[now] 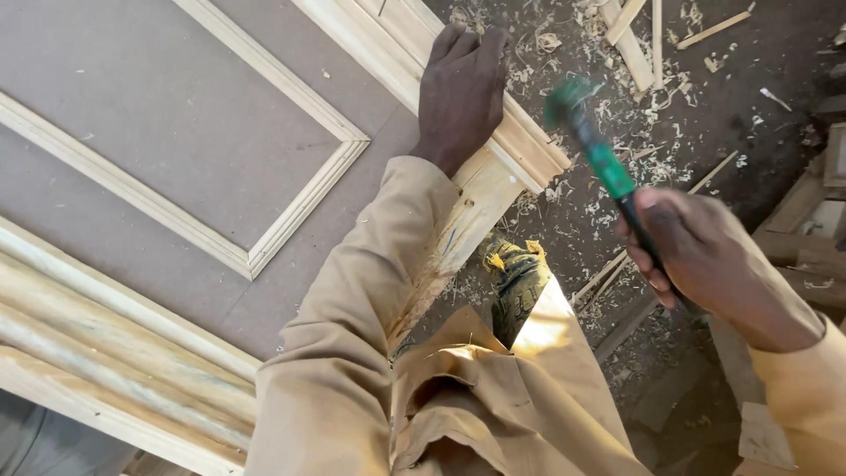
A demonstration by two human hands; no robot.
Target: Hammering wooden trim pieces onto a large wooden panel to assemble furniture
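Beside door frame [520,141], hammer [608,167] angles up-left.

Pale raw wood moulding [520,145]; matt board panel [159,115]; green glossy hammer handle [608,167].

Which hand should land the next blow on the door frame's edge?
Right. The right hand already grips the green-handled hammer, raised beside the frame. The left hand lies flat on the wooden moulding, bracing it.

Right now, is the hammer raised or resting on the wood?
Raised. The hammer, gripped in the right hand, is blurred in the air, clear of the moulded door frame that the left hand presses.
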